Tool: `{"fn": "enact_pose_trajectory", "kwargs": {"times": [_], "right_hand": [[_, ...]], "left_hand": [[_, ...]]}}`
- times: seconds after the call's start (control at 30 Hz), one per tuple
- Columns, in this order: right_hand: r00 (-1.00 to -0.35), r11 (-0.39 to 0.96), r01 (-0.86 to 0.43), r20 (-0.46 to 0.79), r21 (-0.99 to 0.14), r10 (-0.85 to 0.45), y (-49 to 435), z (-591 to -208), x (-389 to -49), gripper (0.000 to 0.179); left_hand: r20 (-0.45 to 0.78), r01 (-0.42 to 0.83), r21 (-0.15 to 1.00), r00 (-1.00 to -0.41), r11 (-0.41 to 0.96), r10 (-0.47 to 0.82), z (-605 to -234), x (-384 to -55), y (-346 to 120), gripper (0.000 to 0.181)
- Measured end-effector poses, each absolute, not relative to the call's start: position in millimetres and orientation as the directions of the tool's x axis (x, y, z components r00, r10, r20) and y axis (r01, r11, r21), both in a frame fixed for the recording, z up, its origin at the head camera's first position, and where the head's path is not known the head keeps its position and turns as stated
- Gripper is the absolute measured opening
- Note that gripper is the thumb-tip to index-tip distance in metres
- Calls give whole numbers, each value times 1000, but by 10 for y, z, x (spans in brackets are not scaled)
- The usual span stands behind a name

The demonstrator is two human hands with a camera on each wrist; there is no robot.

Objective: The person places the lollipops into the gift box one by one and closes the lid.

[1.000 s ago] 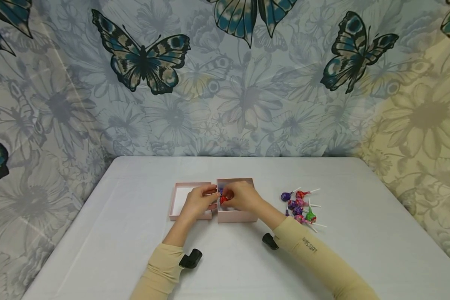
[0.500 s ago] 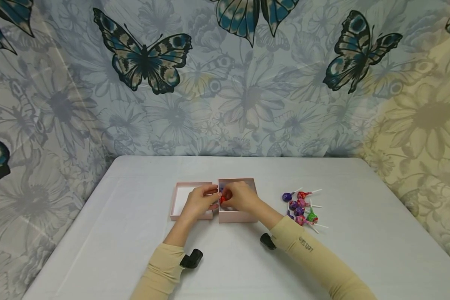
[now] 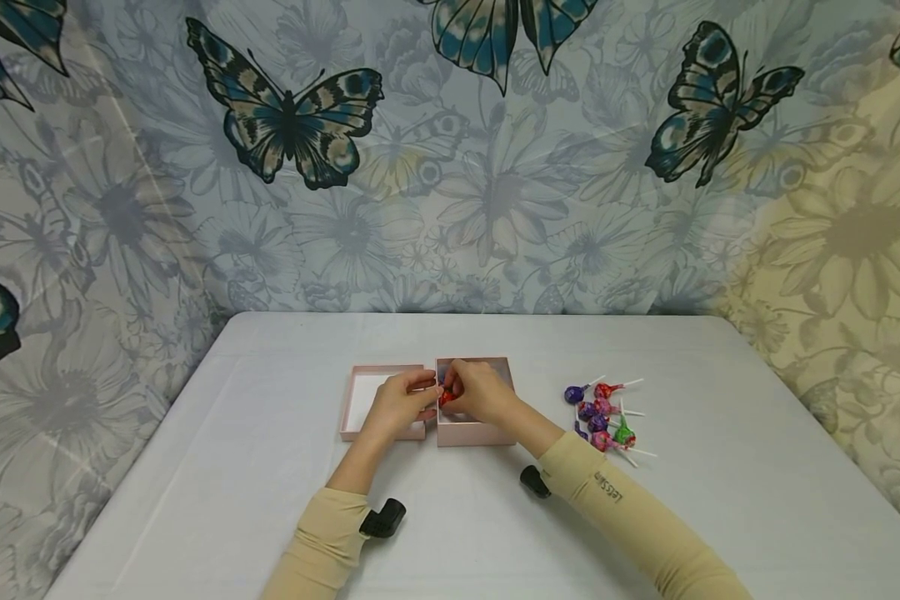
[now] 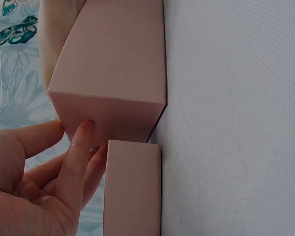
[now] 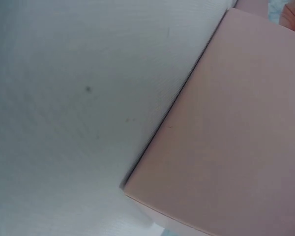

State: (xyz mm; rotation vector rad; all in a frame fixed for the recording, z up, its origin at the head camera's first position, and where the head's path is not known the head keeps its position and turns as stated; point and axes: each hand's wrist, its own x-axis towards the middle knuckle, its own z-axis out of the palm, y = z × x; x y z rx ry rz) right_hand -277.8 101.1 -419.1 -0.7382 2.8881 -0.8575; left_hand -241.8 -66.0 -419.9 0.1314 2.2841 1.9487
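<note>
An uncovered pink box (image 3: 476, 433) stands in the middle of the table, also large in both wrist views. Inside it, at the left wall, my right hand (image 3: 483, 392) pinches a red-wrapped lollipop (image 3: 446, 397); a bit of purple wrapper shows just behind. Fingers of my left hand (image 3: 399, 400) touch the box's left outer wall, fairly straight, as the left wrist view shows. The shallow pink lid (image 3: 347, 408) with a white inside lies left of the box, partly under my left hand. My right fingertips are hidden by the box in the right wrist view.
Several lollipops in purple, red, pink and green wrappers (image 3: 600, 414) lie in a loose pile right of the box, sticks pointing various ways. A white cloth covers the table (image 3: 450, 517). A butterfly-patterned wall covering (image 3: 495, 208) stands behind.
My right fingers have shifted slightly at the red lollipop inside the box, showing a little more of it. My left hand keeps its place at the box wall.
</note>
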Motion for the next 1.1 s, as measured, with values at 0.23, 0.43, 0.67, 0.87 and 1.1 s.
{"fn": "enact_pose_trajectory", "kwargs": {"times": [0.23,0.43,0.67,0.87,1.1], "right_hand": [[-884,724,-431,90,-539,-459,1021,-4162,-2747,29],[-885,699,-429,110,-572,-453,1109,-4130,-2721,29],[-877,617,-458,210,-640,-433,1235,-4065,-2680,26],[-891,539,-441,279,-718,-357,1330,-4085,-2629,24],[-946,433,-312,231,-846,-229,1425,-4124,-2587,27]], "left_hand": [[-55,-34,989,-987,142,151,-4221,-2429,-660,39],[-54,-33,990,-986,136,157,-4238,-2437,-658,39],[-43,-20,988,-988,153,148,-4223,-2446,-656,38],[-49,-26,988,-988,153,148,-4234,-2452,-656,39],[-59,-36,986,-988,162,143,-4223,-2430,-651,40]]}}
